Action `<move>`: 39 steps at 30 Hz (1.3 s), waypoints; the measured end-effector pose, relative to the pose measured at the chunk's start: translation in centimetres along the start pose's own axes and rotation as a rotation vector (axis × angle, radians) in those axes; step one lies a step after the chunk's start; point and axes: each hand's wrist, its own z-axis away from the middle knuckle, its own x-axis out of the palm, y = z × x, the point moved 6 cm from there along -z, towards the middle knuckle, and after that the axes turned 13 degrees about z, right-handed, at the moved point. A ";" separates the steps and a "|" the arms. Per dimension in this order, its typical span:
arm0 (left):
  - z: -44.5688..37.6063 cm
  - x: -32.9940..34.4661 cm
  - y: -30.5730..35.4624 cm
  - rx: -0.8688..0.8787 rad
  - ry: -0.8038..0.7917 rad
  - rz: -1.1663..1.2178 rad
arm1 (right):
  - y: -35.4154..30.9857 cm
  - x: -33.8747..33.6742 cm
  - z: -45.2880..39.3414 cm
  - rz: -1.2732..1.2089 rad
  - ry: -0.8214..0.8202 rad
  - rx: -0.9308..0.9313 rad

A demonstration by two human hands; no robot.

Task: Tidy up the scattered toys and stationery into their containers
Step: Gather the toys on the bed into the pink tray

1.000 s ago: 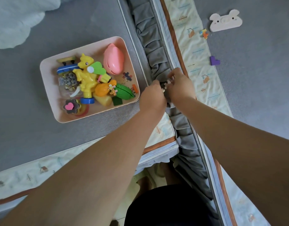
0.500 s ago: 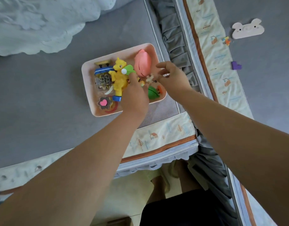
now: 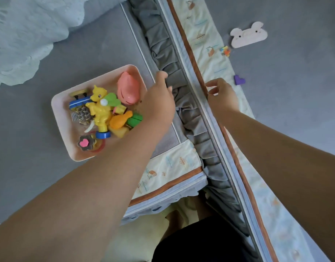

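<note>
Two grey mattresses (image 3: pixel 87 53) lay side by side, with a ruffled grey fabric gap (image 3: pixel 181 103) between them. On the left one stood the pink tray (image 3: pixel 60 118), full of toys: a yellow dragon (image 3: pixel 100 112), a pink fish (image 3: pixel 127 88), an orange piece (image 3: pixel 119 120). The left hand (image 3: pixel 159 99) was at the tray's 3 o'clock side, fingers bent over the ruffles (I could not tell if it held something). The right hand (image 3: pixel 222 97) hovered with loose fingers, empty. At its 2 o'clock lay a purple heart block (image 3: pixel 239 80); further at 1 o'clock, a colourful small piece (image 3: pixel 225 51) and a white animal-shaped board (image 3: pixel 248 35).

Both arms outstretched — left hand (image 3: pixel 159 97) and right hand (image 3: pixel 222 97) loosely open.
</note>
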 end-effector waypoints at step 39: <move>-8.5 7.0 3.9 -0.274 -0.159 0.384 | 6.2 -4.6 -5.7 -0.201 -0.027 0.276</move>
